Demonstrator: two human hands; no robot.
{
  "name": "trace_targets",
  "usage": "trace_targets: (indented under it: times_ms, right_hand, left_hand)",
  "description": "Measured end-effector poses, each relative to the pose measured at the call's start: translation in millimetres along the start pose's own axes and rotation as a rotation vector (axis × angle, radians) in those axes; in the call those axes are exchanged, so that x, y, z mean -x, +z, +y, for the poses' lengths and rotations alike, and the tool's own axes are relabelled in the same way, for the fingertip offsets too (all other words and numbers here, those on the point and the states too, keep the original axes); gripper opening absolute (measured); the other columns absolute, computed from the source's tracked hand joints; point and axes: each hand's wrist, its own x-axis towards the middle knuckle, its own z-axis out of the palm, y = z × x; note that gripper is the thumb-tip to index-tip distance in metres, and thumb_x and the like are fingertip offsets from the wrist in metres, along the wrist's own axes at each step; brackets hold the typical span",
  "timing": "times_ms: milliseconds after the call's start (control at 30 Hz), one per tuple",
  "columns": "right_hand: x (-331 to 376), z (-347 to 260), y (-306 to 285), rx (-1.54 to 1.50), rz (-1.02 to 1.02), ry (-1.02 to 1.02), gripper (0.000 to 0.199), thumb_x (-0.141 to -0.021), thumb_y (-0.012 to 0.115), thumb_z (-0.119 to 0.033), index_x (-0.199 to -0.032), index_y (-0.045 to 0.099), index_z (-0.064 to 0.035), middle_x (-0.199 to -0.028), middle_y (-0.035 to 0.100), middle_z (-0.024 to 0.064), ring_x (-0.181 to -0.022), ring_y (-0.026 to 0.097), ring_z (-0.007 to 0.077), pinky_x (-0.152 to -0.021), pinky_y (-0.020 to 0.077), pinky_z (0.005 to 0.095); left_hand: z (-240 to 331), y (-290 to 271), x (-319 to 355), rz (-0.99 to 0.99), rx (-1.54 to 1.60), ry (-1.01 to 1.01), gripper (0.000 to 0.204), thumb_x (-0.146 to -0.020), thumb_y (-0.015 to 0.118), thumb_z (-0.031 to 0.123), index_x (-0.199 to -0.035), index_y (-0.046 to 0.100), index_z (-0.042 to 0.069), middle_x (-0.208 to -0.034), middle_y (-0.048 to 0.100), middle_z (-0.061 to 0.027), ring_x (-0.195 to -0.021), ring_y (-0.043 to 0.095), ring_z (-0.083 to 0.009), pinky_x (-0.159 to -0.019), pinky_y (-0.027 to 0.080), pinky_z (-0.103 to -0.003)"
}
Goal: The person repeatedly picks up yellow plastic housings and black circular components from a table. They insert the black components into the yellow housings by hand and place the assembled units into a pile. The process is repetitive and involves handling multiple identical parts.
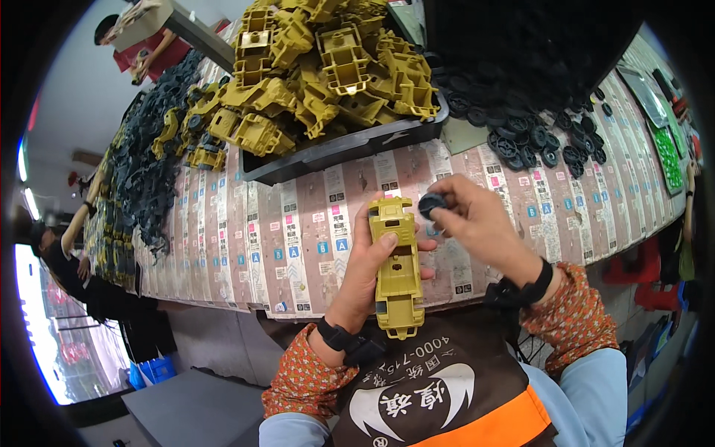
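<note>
My left hand (365,264) is wrapped round a yellow plastic toy car body (400,279), its thumb lying across the upper part. The body stands lengthwise over the table's front edge, and dark pieces show along its left side. Just right of its far end, my right hand (477,223) pinches a small black toy wheel (430,204) between thumb and fingers. A small gap separates the wheel from the car body.
A black tray (350,153) heaped with yellow car bodies (342,59) stands at the back. Loose black wheels (529,138) lie to the right, dark parts (160,141) to the left. A green tray (666,160) sits far right. Other people work along the left side.
</note>
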Motion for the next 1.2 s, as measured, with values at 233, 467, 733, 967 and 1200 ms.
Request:
trace_targets:
  times_ms: [233, 467, 733, 967, 1200]
  right_hand:
    - [18, -1, 20, -0.241, 0.063, 0.059, 0.023, -0.095, 0.063, -0.001, -0.116, 0.060, 0.0075, -0.093, 0.072, 0.0144, -0.082, 0.073, 0.0168, -0.074, 0.0604, 0.0308]
    - [24, 5, 17, -0.232, 0.013, 0.095, 0.028, -0.098, 0.058, 0.006, -0.127, 0.057, 0.0061, -0.111, 0.071, 0.0146, -0.098, 0.072, 0.0152, -0.083, 0.0601, 0.0277]
    - [33, 3, 22, -0.265, 0.023, 0.096, 0.029, -0.100, 0.057, 0.004, -0.129, 0.057, 0.0061, -0.114, 0.072, 0.0154, -0.101, 0.072, 0.0160, -0.082, 0.0599, 0.0291]
    - [44, 10, 22, 0.145, 0.101, -0.127, 0.029, -0.090, 0.053, 0.006, -0.118, 0.060, 0.0069, -0.098, 0.074, 0.0226, -0.093, 0.074, 0.0279, -0.076, 0.0580, 0.0333]
    - [48, 18, 19, 0.017, 0.200, -0.185, 0.026, -0.080, 0.054, 0.001, -0.104, 0.064, 0.0041, -0.086, 0.072, 0.0266, -0.079, 0.073, 0.0418, -0.070, 0.0588, 0.0432]
  left_hand:
    - [-10, 1, -2, -0.013, -0.001, -0.007, 0.079, -0.100, 0.067, 0.037, -0.161, 0.017, 0.024, -0.132, 0.056, -0.0191, -0.109, 0.069, -0.0333, -0.078, 0.067, -0.048]
    - [-13, 0, -2, -0.020, -0.027, -0.003, 0.082, -0.099, 0.068, 0.043, -0.161, 0.018, 0.025, -0.131, 0.058, -0.0184, -0.104, 0.071, -0.0317, -0.076, 0.067, -0.045]
    - [-19, 4, 1, -0.021, -0.131, 0.048, 0.080, -0.102, 0.062, 0.049, -0.163, 0.017, 0.022, -0.138, 0.055, -0.0151, -0.109, 0.068, -0.0277, -0.088, 0.063, -0.042]
    - [-38, -13, -9, -0.062, -0.493, 0.244, 0.077, -0.103, 0.064, 0.034, -0.161, 0.016, 0.015, -0.137, 0.051, -0.0109, -0.118, 0.056, -0.0192, -0.100, 0.052, -0.034]
    - [-22, 3, -8, -0.157, -0.277, -0.009, 0.077, -0.103, 0.064, 0.032, -0.160, 0.013, 0.024, -0.136, 0.050, -0.0146, -0.112, 0.062, -0.0230, -0.086, 0.061, -0.042]
